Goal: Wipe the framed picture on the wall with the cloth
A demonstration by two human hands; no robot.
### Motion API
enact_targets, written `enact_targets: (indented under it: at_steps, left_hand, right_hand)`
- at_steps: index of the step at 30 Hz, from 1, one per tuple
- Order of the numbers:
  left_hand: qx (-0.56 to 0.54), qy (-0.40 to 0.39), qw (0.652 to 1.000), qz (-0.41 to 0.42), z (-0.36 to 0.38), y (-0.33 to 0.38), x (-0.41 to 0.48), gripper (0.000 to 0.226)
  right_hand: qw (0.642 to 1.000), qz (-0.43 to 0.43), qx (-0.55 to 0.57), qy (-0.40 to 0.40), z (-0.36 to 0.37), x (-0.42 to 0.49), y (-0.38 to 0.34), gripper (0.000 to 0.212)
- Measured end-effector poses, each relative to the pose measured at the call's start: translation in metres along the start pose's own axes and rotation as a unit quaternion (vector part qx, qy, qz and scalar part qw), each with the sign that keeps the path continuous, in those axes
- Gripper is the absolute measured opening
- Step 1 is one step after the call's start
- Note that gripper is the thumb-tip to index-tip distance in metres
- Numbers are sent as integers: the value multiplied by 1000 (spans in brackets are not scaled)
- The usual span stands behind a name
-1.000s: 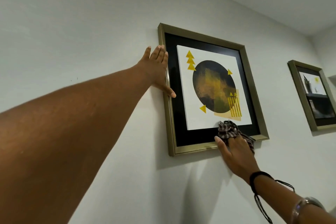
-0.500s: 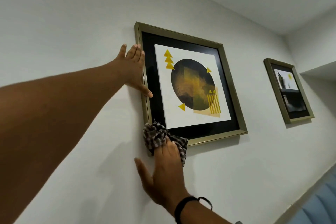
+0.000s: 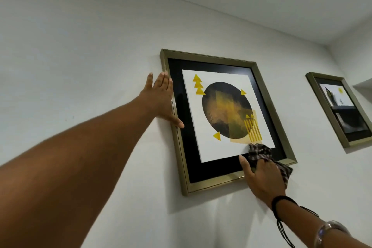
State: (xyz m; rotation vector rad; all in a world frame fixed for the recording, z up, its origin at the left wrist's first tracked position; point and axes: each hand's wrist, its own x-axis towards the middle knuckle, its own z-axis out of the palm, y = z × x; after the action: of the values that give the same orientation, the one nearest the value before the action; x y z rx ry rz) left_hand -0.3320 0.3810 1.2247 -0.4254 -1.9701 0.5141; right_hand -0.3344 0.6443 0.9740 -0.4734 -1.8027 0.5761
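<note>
A framed picture [image 3: 225,119] with a gold frame, black mat and a dark circle with yellow triangles hangs on the white wall. My left hand [image 3: 161,100] lies flat against the frame's left edge, fingers straight, thumb over the glass. My right hand [image 3: 261,179] presses a crumpled checked cloth [image 3: 259,152] onto the glass at the lower right corner, over the mat and the print's bottom edge. Part of the cloth hangs past the frame's bottom rail.
A second, smaller gold-framed picture [image 3: 340,110] hangs further right on the same wall. The ceiling meets the wall above, and a side wall with a ledge [image 3: 364,84] closes the corner at the far right.
My right hand has swept the cloth from the frame's lower left corner rightward along the bottom to the lower right corner. My left hand has stayed on the left edge.
</note>
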Motion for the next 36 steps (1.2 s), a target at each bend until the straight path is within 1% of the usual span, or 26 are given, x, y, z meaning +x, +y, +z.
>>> enact_targets:
  at_steps: [2,4,6,8,11,13,15,18,21,26,29,32,36]
  left_hand:
    - [-4,7,1000,1,1,-1,-1,158]
    - [0,6,1000,0,0,-1,-2,158]
    - [5,9,1000,0,-1,-1,-3,157]
    - [3,11,1000,2,-1,-2,-4,157]
    - [15,11,1000,6,-2,-2,-5,152]
    - [24,10,1000,6,-3,-2,-5,143]
    - [11,15,1000,4,-3,-3,-4,129]
    - [-14,26,1000,3,-2,-6,-3,111]
    - [-39,34,999,3,1,-6,-3,100]
    - [-66,42,997,-4,4,-4,-1,93]
    - [-80,47,996,-7,2,-7,1,90]
    - [-89,43,995,-12,-1,-6,1,91]
    - [-128,24,991,-19,-8,-10,-4,94]
  right_hand:
    - [1000,-18,-5,5,3,-15,-18,98]
    - [997,-75,-4,13,12,-43,-35,93]
    - [987,-153,31,27,19,-74,-55,86]
    - [975,-211,61,24,24,-101,-80,85]
    - [965,-255,57,5,30,-121,-114,88]
    - [964,-259,63,-1,29,-119,-127,88]
    - [962,-266,66,9,27,-109,-128,86]
    - [938,-332,96,11,28,-85,-128,81]
    - [919,-379,110,3,27,-50,-134,81]
    - [909,-409,75,-20,7,20,-175,90]
    - [917,-391,63,-44,-8,54,-205,92]
    - [927,-357,101,-64,-17,67,-221,84]
    - [929,-324,165,-59,-10,52,-221,84]
